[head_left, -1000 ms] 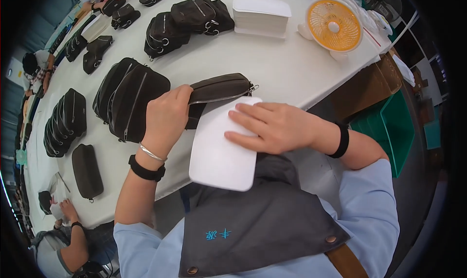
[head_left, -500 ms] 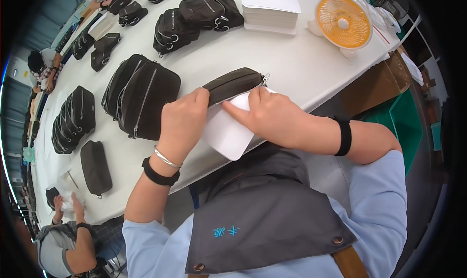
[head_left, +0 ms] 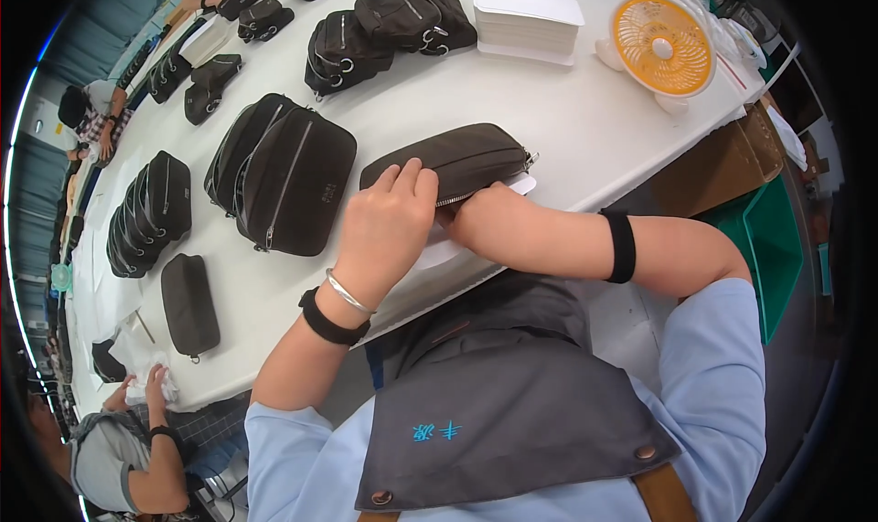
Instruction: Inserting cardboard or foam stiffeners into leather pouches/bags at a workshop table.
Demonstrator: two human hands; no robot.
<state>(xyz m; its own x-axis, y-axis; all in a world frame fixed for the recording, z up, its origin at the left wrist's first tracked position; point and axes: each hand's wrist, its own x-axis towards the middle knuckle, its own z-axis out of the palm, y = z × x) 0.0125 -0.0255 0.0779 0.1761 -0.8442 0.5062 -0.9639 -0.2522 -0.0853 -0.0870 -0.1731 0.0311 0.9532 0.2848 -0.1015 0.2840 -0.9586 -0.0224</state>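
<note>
Beneath the left hand [head_left: 391,216] sits the dark brown pouch [head_left: 466,161], its fingers laid over the top, thumb out of sight! Just beside it, the right hand [head_left: 489,218] is tucked in at the pouch's open mouth, fingertips hidden, so there's no telling how wide they stand. A smooth white sheet [head_left: 523,184] peeks out past the right hand; how much lies inside the pouch can't be seen. Soft, matte sides here, rounded ends, a toothed metal zip [head_left: 455,200] facing the person. The long axis runs rightward from the left hand, rising slightly, the zip-pull end pointing past the right hand, all over the pale desk [head_left: 567,143]. Left of the left hand, boxy dark bags [head_left: 297,175] stand side by side; well ahead of the right hand, a stack of white sheets [head_left: 529,28].
</note>
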